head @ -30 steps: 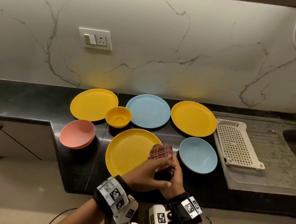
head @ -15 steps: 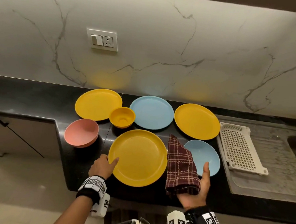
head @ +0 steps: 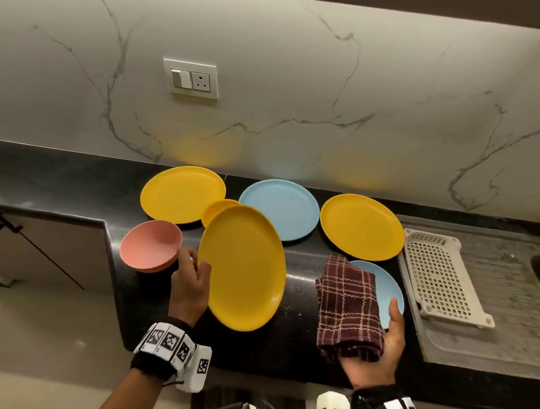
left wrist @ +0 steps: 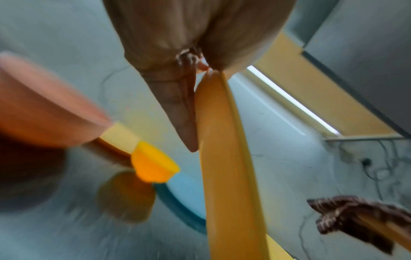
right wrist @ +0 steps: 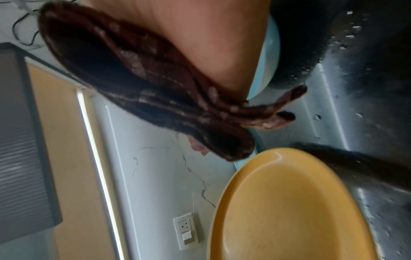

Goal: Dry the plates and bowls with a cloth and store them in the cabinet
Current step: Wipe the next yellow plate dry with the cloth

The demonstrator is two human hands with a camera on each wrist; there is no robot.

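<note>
Head view: yellow plate tilted up in the left hand, cloth draped on the right palm

Head camera, from the left: a round pink plastic bowl (head: 150,246) sits at the corner of the black stone counter (head: 71,187). Just beside it the left hand (head: 189,286) grips the near-left rim of a large round yellow plastic plate (head: 242,268), fingers curled round the edge, the plate tilted up off the counter. Behind it stand another yellow plate (head: 182,194), a small yellow bowl (head: 218,207) partly hidden, a round blue plate (head: 279,209) and a third yellow plate (head: 362,226). Further right, the right hand (head: 376,349) lies palm up, fingers relaxed, thumb raised, with a folded maroon checked cloth (head: 349,307) resting across it, above a pale blue bowl (head: 384,285). A white perforated plastic tray (head: 442,277) lies on the steel drainboard (head: 503,316).
</note>
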